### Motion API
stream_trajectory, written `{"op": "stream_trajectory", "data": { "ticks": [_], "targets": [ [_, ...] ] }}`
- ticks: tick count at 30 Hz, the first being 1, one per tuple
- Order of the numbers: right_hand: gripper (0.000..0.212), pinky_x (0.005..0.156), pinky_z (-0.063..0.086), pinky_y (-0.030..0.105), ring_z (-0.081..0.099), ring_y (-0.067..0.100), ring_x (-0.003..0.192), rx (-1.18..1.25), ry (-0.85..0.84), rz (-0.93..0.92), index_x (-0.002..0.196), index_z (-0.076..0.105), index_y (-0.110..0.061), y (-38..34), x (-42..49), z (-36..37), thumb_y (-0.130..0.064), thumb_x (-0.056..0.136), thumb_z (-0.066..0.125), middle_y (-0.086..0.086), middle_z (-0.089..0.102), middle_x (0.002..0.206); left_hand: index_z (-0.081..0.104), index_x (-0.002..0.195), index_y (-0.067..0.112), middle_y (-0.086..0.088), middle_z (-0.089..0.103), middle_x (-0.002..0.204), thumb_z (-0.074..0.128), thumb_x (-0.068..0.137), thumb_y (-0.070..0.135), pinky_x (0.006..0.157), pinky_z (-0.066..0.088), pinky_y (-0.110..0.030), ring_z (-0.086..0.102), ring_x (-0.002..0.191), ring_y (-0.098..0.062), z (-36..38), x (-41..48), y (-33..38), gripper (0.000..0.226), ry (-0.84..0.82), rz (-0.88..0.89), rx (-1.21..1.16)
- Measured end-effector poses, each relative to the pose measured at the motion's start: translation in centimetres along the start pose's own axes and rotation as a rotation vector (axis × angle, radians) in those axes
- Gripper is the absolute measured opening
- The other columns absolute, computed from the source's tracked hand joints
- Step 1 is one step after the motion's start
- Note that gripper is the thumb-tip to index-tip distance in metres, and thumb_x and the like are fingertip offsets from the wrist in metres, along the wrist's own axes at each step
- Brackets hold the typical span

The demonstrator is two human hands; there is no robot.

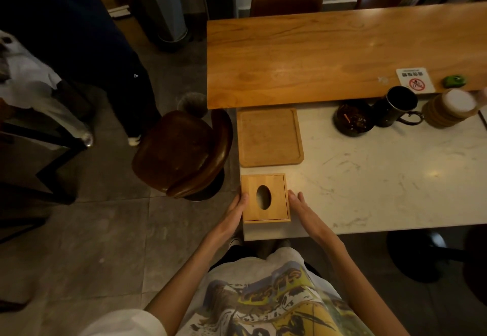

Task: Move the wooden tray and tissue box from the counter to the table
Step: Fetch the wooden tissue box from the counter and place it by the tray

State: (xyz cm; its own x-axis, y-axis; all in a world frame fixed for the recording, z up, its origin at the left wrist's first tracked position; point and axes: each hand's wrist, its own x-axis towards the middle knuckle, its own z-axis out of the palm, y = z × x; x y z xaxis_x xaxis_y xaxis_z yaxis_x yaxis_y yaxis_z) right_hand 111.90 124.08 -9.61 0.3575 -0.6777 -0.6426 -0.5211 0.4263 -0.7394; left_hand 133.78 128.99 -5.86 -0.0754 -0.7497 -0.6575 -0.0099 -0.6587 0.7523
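My left hand (pixel 236 213) and right hand (pixel 303 209), fingers pressed together, flank the tissue box (pixel 264 198), squaring it near the wooden tray (pixel 269 137) on the table (pixel 382 177).

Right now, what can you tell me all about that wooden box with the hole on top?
The tissue box is square and looks like light wood, with an inset lid that has a dark oval opening in its middle. No tissue shows in it. It sits flat near the corner of the white marble table, just in front of the wooden tray, not touching it. The left hand presses its left side and the right hand lies open along its right side.
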Motion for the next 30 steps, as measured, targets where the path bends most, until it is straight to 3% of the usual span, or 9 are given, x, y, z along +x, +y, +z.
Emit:
{"op": "stream_trajectory", "data": {
  "ticks": [4, 8, 16, 20, 24, 28, 30],
  "targets": [
    [0.077, 0.122, -0.004, 0.048, -0.012, 0.010, 0.150, -0.024, -0.007, -0.007, 0.156, 0.014, -0.031, 0.2, 0.1, -0.1, -0.073, 0.092, 0.022, -0.006, 0.001, 0.166, 0.020, 0.155, 0.023, 0.000, 0.041, 0.150, 0.027, 0.107, 0.032, 0.084, 0.047, -0.013, 0.045, 0.126, -0.010, 0.0, 0.1, -0.1, 0.049, 0.017, 0.032, -0.029],
    [0.061, 0.122, -0.003, 0.048, -0.011, 0.013, 0.151, -0.042, -0.018, 0.002, 0.156, 0.013, -0.030, -0.5, -0.3, -0.3, -0.056, 0.101, 0.022, -0.005, 0.001, 0.165, 0.020, 0.154, 0.022, 0.004, 0.040, 0.146, 0.026, 0.107, 0.030, 0.076, 0.048, -0.005, 0.042, 0.125, -0.006, 0.1, 0.1, 0.1, 0.048, 0.008, 0.022, -0.026],
    [0.063, 0.123, -0.003, 0.045, -0.010, 0.011, 0.151, -0.015, -0.010, 0.019, 0.156, 0.015, -0.028, -0.9, -0.6, -0.3, -0.056, 0.100, 0.023, -0.005, 0.001, 0.165, 0.020, 0.155, 0.018, -0.005, 0.040, 0.153, 0.028, 0.107, 0.028, 0.075, 0.049, -0.004, 0.043, 0.126, -0.010, 0.2, 0.1, 0.2, 0.049, 0.013, 0.018, -0.050],
    [0.063, 0.123, -0.002, 0.048, -0.011, 0.015, 0.151, -0.036, -0.017, 0.013, 0.156, 0.012, -0.027, -0.9, -0.6, -0.2, -0.055, 0.101, 0.022, -0.003, -0.002, 0.165, 0.019, 0.155, 0.026, 0.002, 0.041, 0.151, 0.032, 0.106, 0.033, 0.081, 0.048, -0.010, 0.045, 0.126, -0.008, 0.1, 0.0, 0.3, 0.051, 0.001, 0.011, -0.054],
    [0.066, 0.122, -0.002, 0.049, -0.012, 0.015, 0.151, -0.039, -0.024, 0.010, 0.156, 0.010, -0.026, -0.6, -0.4, -0.2, -0.057, 0.100, 0.023, -0.002, -0.005, 0.166, 0.018, 0.156, 0.027, -0.002, 0.038, 0.155, 0.037, 0.105, 0.034, 0.100, 0.041, -0.027, 0.042, 0.138, -0.020, 0.0, -0.1, 0.4, 0.055, 0.010, -0.006, -0.041],
    [0.080, 0.122, -0.002, 0.050, -0.012, 0.015, 0.151, -0.035, -0.020, 0.025, 0.157, 0.008, -0.027, -0.4, -0.3, -0.1, -0.071, 0.090, 0.023, -0.002, -0.007, 0.166, 0.019, 0.155, 0.026, -0.002, 0.037, 0.155, 0.037, 0.105, 0.032, 0.097, 0.042, -0.022, 0.041, 0.138, -0.019, 0.1, -0.4, 0.8, 0.053, 0.009, -0.008, -0.038],
    [0.077, 0.122, -0.003, 0.049, -0.012, 0.016, 0.151, -0.042, -0.016, 0.024, 0.157, 0.008, -0.026, -0.3, -0.2, 0.0, -0.068, 0.094, 0.022, -0.001, -0.008, 0.166, 0.017, 0.155, 0.027, -0.002, 0.035, 0.156, 0.037, 0.105, 0.034, 0.100, 0.040, -0.026, 0.040, 0.139, -0.020, 0.1, -0.4, 0.8, 0.055, 0.006, -0.003, -0.033]
  ]
}}
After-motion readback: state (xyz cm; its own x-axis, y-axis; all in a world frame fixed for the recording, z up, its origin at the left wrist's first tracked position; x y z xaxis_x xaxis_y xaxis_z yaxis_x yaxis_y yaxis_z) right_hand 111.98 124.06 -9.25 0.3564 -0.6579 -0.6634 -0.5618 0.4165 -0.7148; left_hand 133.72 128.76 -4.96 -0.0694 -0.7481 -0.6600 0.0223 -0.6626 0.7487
